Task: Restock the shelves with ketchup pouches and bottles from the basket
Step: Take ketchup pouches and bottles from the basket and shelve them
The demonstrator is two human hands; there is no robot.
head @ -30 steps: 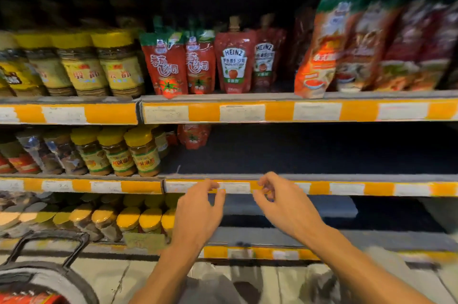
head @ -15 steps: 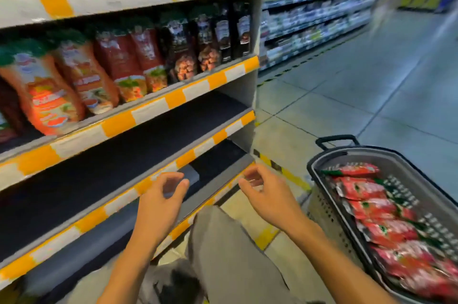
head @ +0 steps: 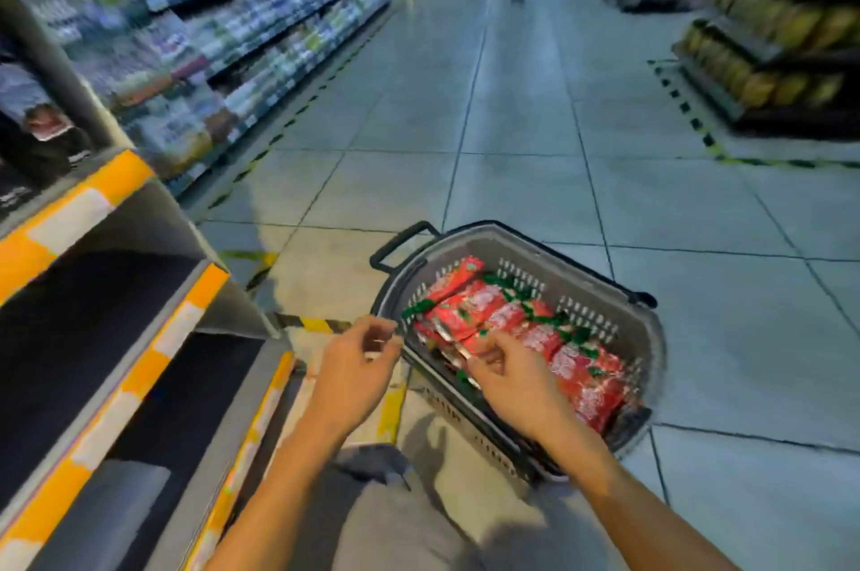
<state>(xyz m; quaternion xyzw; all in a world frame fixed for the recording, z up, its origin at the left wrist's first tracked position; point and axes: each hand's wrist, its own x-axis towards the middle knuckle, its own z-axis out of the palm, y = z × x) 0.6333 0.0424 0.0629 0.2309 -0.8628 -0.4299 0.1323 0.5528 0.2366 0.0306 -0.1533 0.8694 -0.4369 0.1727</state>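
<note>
A grey basket [head: 526, 247] with black handles sits on the floor to my right, filled with several red ketchup pouches [head: 470, 307] with green tops. My right hand [head: 509, 377] reaches over the near rim into the basket, fingers curled down onto the pouches; whether it grips one I cannot tell. My left hand [head: 356, 368] hovers just left of the basket's rim, fingers loosely curled, holding nothing. The dark bare shelves [head: 70, 338] with orange-and-white edge strips lie at the left.
My knee in grey trousers [head: 395, 519] fills the bottom middle. A tiled aisle floor [head: 535, 128] stretches ahead. Stocked shelving [head: 223, 35] runs along the left, and another rack [head: 768, 54] stands at the far right, ringed by yellow-black floor tape.
The view swung right from the shelves to the basket. Both hands moved off the shelf edge toward the basket, and my right hand now reaches into it.
</note>
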